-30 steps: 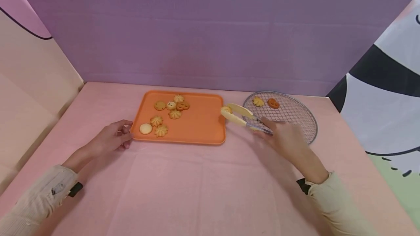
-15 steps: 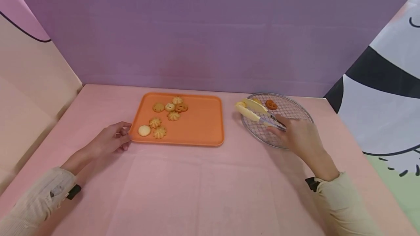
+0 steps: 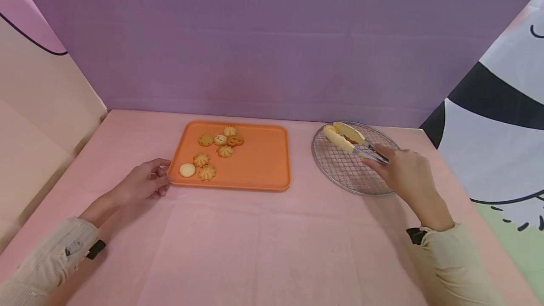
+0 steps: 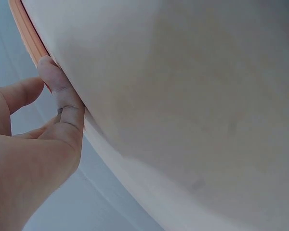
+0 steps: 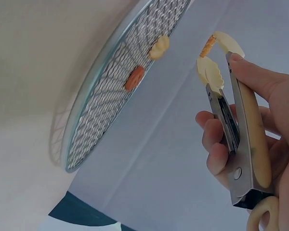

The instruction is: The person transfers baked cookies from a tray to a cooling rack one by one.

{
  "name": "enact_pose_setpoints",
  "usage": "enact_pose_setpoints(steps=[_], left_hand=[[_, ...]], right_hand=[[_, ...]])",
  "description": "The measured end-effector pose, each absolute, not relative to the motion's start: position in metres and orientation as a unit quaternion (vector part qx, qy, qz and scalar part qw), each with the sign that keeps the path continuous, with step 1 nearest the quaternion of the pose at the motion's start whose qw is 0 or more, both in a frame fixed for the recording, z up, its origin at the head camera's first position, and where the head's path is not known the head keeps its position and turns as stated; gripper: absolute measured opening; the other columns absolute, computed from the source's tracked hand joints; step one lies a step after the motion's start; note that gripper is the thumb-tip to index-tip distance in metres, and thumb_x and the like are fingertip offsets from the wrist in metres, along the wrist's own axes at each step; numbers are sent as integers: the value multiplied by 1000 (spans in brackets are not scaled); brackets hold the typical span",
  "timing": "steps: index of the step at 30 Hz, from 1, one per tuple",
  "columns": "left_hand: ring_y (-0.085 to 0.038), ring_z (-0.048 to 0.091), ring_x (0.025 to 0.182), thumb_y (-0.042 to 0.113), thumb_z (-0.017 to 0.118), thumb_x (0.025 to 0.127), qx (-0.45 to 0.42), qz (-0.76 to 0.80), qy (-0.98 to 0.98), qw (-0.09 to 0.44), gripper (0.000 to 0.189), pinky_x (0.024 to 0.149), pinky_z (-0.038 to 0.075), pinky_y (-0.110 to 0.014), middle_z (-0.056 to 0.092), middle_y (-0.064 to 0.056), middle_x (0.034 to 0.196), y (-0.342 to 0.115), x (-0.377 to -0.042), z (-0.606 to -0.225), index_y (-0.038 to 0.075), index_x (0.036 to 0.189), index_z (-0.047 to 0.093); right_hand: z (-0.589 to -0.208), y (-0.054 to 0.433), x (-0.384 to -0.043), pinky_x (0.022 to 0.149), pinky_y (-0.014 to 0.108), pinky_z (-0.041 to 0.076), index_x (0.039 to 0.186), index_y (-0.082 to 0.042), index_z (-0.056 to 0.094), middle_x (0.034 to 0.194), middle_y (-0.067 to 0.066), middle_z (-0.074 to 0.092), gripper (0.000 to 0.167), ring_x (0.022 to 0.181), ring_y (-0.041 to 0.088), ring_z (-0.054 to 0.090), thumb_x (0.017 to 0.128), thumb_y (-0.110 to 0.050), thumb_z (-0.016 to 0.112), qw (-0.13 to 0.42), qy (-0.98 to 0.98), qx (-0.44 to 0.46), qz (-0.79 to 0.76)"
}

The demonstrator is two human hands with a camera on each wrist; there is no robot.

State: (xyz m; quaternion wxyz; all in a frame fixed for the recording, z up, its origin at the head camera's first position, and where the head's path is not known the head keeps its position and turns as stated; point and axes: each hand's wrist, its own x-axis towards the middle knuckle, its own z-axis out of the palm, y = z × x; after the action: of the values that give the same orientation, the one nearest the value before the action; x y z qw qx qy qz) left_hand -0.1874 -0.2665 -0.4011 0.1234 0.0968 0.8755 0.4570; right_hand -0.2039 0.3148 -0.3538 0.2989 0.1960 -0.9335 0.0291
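Note:
My right hand (image 3: pixel 408 171) grips a pair of tongs (image 5: pixel 253 139) with cream scalloped tips. Between those tips a golden cookie (image 5: pixel 208 45) is pinched, and in the right wrist view it hangs above the round wire rack (image 3: pixel 348 169). On the rack's mesh lie a brown pretzel-shaped cookie (image 5: pixel 135 78) and a yellow flower-shaped cookie (image 5: pixel 159 47); in the head view the tongs partly hide both. At the left, my left hand (image 3: pixel 142 181) holds the near-left edge of the orange tray (image 3: pixel 259 159), thumb and fingertips at its rim.
Several cookies sit on the tray's left half, among them a pale round one (image 3: pixel 187 170) and a star-shaped one (image 3: pixel 207 172). Pink cloth (image 3: pixel 255 240) covers the table. A purple panel (image 3: pixel 272 60) stands behind, with printed panels at both sides.
My right hand has carried the tongs and cookie rightward from the tray's right edge to over the rack. The left hand stays at the tray's edge.

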Motion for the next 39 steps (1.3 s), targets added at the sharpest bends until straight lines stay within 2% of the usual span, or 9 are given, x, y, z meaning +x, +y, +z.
enact_pose_setpoints(steps=[2,6,8,17,21,25,30,35,39], left_hand=[[-18,62,73,4,55,100,99,455,876,122,51,59,57,-28,59,-16,96,-266,-187,-401,-12,143,35],[-17,62,73,3,55,99,98,455,877,120,50,59,57,-28,58,-16,95,-266,-187,-401,-13,143,36],[-17,61,73,3,55,99,97,456,877,120,50,59,57,-28,58,-16,95,-266,-187,-401,-13,143,36],[-18,62,74,4,56,99,101,449,880,120,51,59,57,-28,58,-15,96,-266,-186,-399,-12,143,36],[-18,62,75,5,56,100,97,453,878,123,52,60,57,-28,57,-16,98,-266,-185,-398,-12,144,35],[-19,62,75,5,56,100,91,456,876,129,52,62,57,-28,57,-16,99,-266,-186,-399,-12,144,35],[-20,61,76,6,56,100,90,455,876,134,52,63,57,-28,56,-16,99,-266,-187,-400,-12,145,34],[-19,61,75,6,56,100,94,455,876,128,52,62,57,-28,58,-16,97,-266,-187,-401,-12,144,35],[-19,62,75,5,56,100,97,455,876,126,52,62,57,-28,58,-15,97,-267,-187,-401,-12,144,35]], right_hand=[[-354,318,-203,34,34,26,107,-3,75,43,0,35,61,40,18,31,89,-60,64,294,-936,190,29],[-352,323,-202,36,32,24,108,-2,75,43,-3,33,46,42,18,30,80,-38,81,289,-939,182,31],[-351,326,-201,36,32,23,108,-2,75,43,-2,33,45,42,18,30,78,-35,83,292,-939,178,30],[-351,340,-203,36,35,28,101,-5,73,52,6,46,40,45,21,35,76,-33,86,287,-947,142,35],[-351,345,-204,37,33,28,106,-3,72,55,7,50,42,46,21,36,80,-34,84,254,-959,114,42],[-352,350,-205,37,33,27,114,0,71,52,5,47,48,46,21,35,84,-36,80,223,-970,85,46],[-355,358,-207,37,33,26,112,3,70,50,2,42,49,46,21,36,88,-39,76,191,-978,63,53],[-359,366,-208,36,34,26,108,0,71,50,2,43,44,46,23,37,87,-38,77,197,-977,59,49],[-360,374,-209,35,35,27,109,1,71,50,3,45,47,47,24,38,88,-42,75,193,-979,50,41]])
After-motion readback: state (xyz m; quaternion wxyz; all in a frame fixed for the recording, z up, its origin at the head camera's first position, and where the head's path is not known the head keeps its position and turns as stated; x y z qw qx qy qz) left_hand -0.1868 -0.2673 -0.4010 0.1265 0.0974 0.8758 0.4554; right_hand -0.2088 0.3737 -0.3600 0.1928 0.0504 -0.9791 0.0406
